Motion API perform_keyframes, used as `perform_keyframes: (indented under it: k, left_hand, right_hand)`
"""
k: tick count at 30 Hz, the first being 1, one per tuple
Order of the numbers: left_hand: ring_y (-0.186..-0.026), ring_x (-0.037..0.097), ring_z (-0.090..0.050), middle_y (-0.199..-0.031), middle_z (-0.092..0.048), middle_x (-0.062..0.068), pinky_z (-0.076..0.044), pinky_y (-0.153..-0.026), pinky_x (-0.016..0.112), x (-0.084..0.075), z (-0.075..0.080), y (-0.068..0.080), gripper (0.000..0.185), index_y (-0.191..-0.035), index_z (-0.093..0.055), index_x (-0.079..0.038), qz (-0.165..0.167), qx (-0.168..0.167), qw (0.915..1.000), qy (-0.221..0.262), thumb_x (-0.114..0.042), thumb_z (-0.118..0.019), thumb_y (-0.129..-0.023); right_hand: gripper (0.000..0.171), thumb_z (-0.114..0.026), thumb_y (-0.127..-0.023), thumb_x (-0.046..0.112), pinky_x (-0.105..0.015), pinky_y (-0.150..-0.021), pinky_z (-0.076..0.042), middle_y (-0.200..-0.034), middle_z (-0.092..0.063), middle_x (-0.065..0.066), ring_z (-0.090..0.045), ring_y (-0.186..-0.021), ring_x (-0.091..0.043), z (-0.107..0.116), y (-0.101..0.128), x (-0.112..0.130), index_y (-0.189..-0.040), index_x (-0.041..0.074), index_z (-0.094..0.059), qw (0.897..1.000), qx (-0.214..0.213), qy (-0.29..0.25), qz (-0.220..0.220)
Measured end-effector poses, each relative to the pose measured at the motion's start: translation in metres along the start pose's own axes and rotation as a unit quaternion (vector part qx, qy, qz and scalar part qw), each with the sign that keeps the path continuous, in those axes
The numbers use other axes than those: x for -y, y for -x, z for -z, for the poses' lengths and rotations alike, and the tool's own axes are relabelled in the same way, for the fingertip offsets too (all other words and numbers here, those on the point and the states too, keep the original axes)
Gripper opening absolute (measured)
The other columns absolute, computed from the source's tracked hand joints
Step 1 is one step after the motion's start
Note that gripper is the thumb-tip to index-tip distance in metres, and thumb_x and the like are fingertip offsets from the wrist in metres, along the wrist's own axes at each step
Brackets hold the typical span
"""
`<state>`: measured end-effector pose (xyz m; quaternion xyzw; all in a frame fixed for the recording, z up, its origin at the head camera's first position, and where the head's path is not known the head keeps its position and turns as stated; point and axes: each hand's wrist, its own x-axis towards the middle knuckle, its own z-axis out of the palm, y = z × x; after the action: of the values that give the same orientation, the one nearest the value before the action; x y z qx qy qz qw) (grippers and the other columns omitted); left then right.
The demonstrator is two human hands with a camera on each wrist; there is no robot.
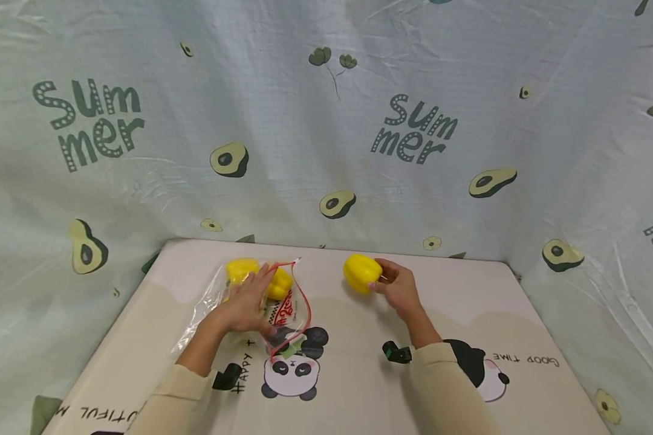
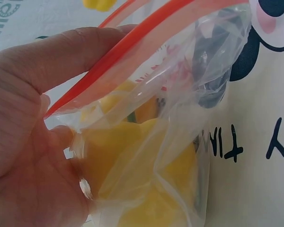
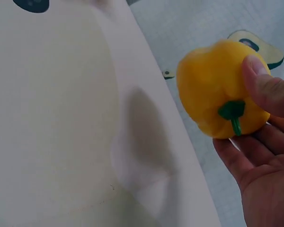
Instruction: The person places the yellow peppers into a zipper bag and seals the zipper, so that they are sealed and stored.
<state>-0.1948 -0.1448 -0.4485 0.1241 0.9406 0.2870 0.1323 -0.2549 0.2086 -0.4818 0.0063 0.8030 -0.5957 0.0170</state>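
While the left hand [image 1: 247, 305] pinches the clear red-zip plastic bag [image 2: 170, 118], the right hand [image 1: 398, 289] fingers [image 3: 262, 87] cup a yellow bell pepper [image 3: 217, 90]: likely light, smooth, slippery; grip its body.

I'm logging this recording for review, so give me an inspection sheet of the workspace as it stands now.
Surface: cream mat with printed pandas.
Job's things: clear plastic zip bag with red seal, yellow pepper inside; a second yellow bell pepper with green stem outside it.
Clutter: nothing seen.
Grippers: left hand holds the bag at its opening; right hand grips the loose pepper, raised off the mat in the right wrist view.
Cables: nothing seen; small black wrist devices only.
Surroundings: pale avocado-print cloth backdrop on all sides.
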Motion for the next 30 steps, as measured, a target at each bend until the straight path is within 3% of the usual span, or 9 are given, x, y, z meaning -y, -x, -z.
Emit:
perform_keyframes:
  k: [8,20,30]
  left_hand:
    - [-0.161,0.052,-0.002,-0.177,0.0,0.016,-0.001,-0.124,0.077,0.0,0.001,0.0,0.129,-0.168,-0.014,-0.013,0.008,0.003,1.0,-0.005,-0.023,-0.096,-0.069]
    - [-0.161,0.052,-0.003,-0.177,-0.001,0.017,-0.001,-0.123,0.078,0.0,0.002,-0.001,0.13,-0.168,-0.014,-0.012,0.008,0.002,0.9999,-0.007,-0.022,-0.096,-0.069]
    - [-0.16,0.054,-0.004,-0.177,-0.002,0.018,-0.004,-0.124,0.077,0.0,0.002,-0.001,0.129,-0.168,-0.014,-0.01,0.002,0.0,1.0,-0.008,-0.022,-0.096,-0.069]
  right_hand:
    - [0.063,-0.077,-0.088,-0.007,-0.043,-0.113,-0.05,-0.152,-0.059,-0.018,-0.061,-0.136,-0.037,-0.001,0.003,0.007,-0.146,0.003,-0.057,0.999,0.046,0.007,0.003]
    - [0.062,-0.077,-0.086,-0.008,-0.045,-0.112,-0.051,-0.151,-0.059,-0.02,-0.063,-0.135,-0.038,-0.005,0.006,0.012,-0.145,0.001,-0.058,0.992,0.111,0.023,0.049]
    - [0.062,-0.079,-0.084,-0.008,-0.039,-0.11,-0.054,-0.147,-0.062,-0.021,-0.065,-0.131,-0.038,-0.012,0.01,0.015,-0.143,-0.001,-0.06,0.988,0.142,0.019,0.064]
